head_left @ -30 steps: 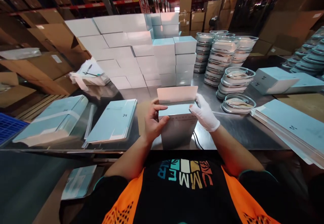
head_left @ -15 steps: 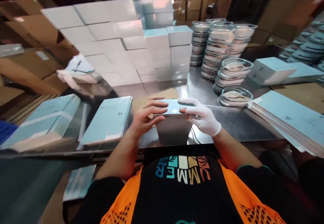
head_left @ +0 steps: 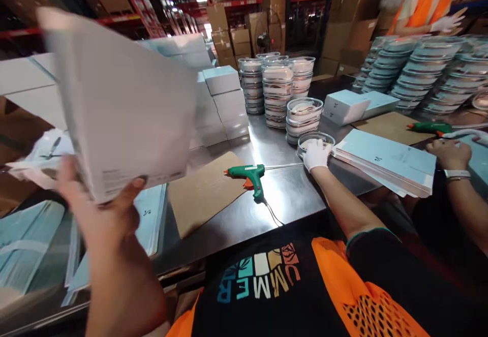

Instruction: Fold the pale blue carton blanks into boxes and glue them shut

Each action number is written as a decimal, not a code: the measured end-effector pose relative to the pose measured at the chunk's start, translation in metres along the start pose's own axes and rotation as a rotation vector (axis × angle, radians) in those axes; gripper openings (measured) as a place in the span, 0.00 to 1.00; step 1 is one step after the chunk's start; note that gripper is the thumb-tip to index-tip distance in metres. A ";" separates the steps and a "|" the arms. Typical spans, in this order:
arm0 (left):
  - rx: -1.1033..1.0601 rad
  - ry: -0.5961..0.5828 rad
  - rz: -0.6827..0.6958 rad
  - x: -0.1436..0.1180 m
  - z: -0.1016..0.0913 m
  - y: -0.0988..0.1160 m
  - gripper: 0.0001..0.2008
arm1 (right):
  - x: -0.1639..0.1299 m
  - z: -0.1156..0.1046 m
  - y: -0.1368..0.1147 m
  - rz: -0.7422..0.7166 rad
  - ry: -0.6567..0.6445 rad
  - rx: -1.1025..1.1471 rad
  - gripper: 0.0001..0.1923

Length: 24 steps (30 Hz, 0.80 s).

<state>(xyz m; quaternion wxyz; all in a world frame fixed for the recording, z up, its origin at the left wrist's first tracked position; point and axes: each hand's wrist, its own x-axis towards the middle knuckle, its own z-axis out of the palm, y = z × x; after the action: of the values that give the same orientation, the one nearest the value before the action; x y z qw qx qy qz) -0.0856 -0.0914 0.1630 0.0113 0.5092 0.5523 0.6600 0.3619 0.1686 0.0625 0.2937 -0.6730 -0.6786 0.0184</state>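
My bare left hand (head_left: 110, 207) grips the lower edge of a white box (head_left: 129, 108), raised at the left and slightly blurred, with small print along its bottom. Far over to the right, my white-gloved right hand (head_left: 317, 155) has its fingers on a round clear plastic container (head_left: 326, 138) lying on the metal table. The glove hides part of the container. Between my hands, a green hot glue gun (head_left: 249, 172) lies with its nozzle over a sheet of brown cardboard (head_left: 202, 194).
Stacked white boxes (head_left: 224, 108) stand behind the cardboard. Stacks of clear containers (head_left: 277, 93) rise beyond my right hand. Flat pale-blue cartons (head_left: 385, 156) lie to the right, near another person's hand (head_left: 450, 151). Another person in an orange vest (head_left: 423, 1) stands farther back.
Both hands were on the box in front of me. My left hand has lifted it up to the left, while my right hand has moved right to the container. The view has turned right.
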 end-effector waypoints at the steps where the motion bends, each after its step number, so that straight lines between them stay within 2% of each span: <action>1: -0.064 0.058 -0.032 -0.008 0.005 -0.011 0.45 | 0.003 0.001 0.008 -0.024 0.010 0.022 0.17; 2: -0.132 0.093 -0.086 -0.019 0.011 -0.023 0.45 | 0.004 0.000 0.013 -0.069 0.028 0.055 0.16; 4: -0.178 0.083 -0.280 -0.044 0.029 -0.044 0.53 | 0.005 -0.008 0.013 -0.151 0.082 0.118 0.14; 7: -0.207 -0.060 -0.494 -0.083 0.055 -0.071 0.55 | 0.002 -0.033 -0.004 -0.257 0.226 0.261 0.09; 10: -0.268 -0.205 -0.579 -0.113 0.071 -0.089 0.53 | -0.015 -0.070 -0.037 -0.420 0.410 0.734 0.11; 11: -0.286 -0.223 -0.587 -0.120 0.075 -0.094 0.54 | -0.023 -0.083 -0.050 -0.455 0.409 0.913 0.13; 12: -0.298 -0.233 -0.588 -0.127 0.078 -0.098 0.54 | -0.031 -0.096 -0.065 -0.472 0.365 1.049 0.16; 13: -0.306 -0.244 -0.587 -0.133 0.081 -0.103 0.55 | -0.040 -0.107 -0.080 -0.494 0.262 1.128 0.18; 16: -0.327 -0.285 -0.590 -0.146 0.088 -0.113 0.55 | -0.060 -0.125 -0.118 -0.611 -0.180 1.098 0.21; 18: -0.277 -0.344 -0.593 -0.153 0.091 -0.116 0.53 | -0.071 -0.122 -0.132 -0.726 -0.331 0.972 0.22; 20: -0.171 -0.419 -0.575 -0.158 0.090 -0.116 0.49 | -0.080 -0.106 -0.136 -0.785 -0.335 0.927 0.26; 22: -0.068 -0.455 -0.529 -0.162 0.088 -0.115 0.48 | -0.093 -0.081 -0.131 -0.724 -0.307 1.004 0.34; 24: -0.035 -0.416 -0.470 -0.164 0.085 -0.113 0.51 | -0.110 -0.052 -0.123 -0.618 -0.310 1.098 0.42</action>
<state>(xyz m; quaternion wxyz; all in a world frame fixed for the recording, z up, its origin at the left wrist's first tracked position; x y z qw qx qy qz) -0.0103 -0.0807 -0.0402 0.2852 0.4913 0.6293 0.5303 0.2642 0.0366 0.1159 0.4853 -0.1883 -0.7675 0.3742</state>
